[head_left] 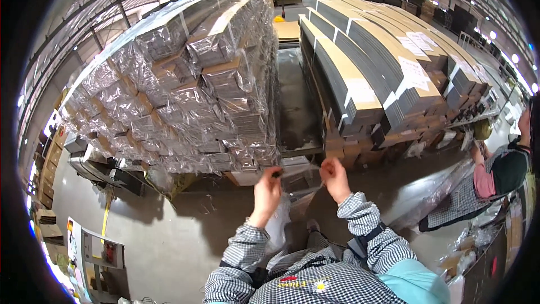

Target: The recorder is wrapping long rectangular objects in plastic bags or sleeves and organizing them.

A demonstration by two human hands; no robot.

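My left hand [266, 192] and my right hand [336, 181] are raised in front of my body, fingers pinched. A thin see-through plastic film [304, 168] seems to stretch between them. A small dark spot shows at the left fingertips, too small to name. More see-through plastic [278, 224] hangs below my left hand. Beyond my hands stand two piles. At left are film-wrapped bundles of flat boards [169, 95]. At right, long strapped stacks of dark boards with tan tops [388, 50] lie on brown cartons [351, 152], white sheets on some ends.
A dark, flat surface [295, 95] fills the gap between the piles. At right, a person [478, 180] in a checked apron stands near a long sheet of plastic film [433, 191]. A grey cabinet [104, 250] stands at lower left, with a yellow floor line [106, 214] beside it.
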